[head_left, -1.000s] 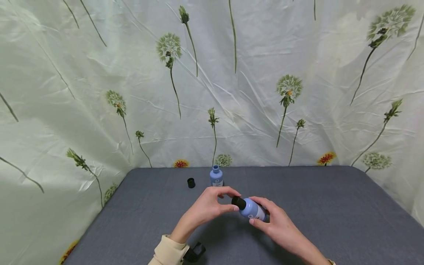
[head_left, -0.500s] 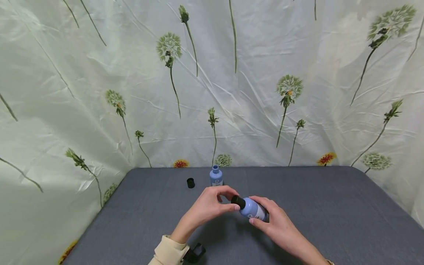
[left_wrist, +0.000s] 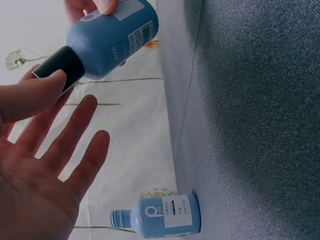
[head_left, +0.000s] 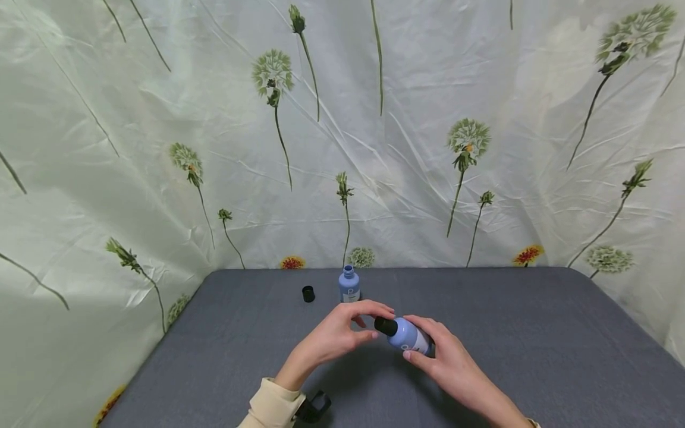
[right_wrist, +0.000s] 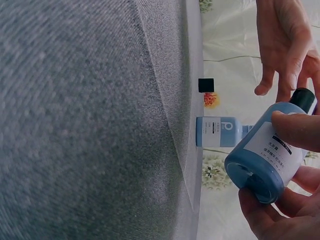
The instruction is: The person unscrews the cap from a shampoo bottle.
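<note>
My right hand (head_left: 455, 368) grips a light blue bottle (head_left: 411, 336), tilted with its black cap (head_left: 385, 325) toward the left hand. The bottle's white label and base show in the right wrist view. Around the cap, my left hand (head_left: 342, 330) has its thumb and index finger spread, with small gaps to the cap in the head view. In the left wrist view the left thumb (left_wrist: 52, 87) overlaps the cap, while the other fingers spread loosely. A second blue bottle (head_left: 349, 285) stands upright behind the hands, its threaded neck bare.
A loose black cap (head_left: 308, 293) sits on the grey cloth-covered table (head_left: 241, 345), left of the standing bottle. A flower-patterned curtain (head_left: 407, 148) hangs along the table's back and sides. The left wrist carries a black strap device (head_left: 314, 408) below the pale sleeve (head_left: 273, 404).
The left thumb has drawn back a little from the cap, and the index finger has extended to the right above it. The right hand and its bottle stay nearly in place.
</note>
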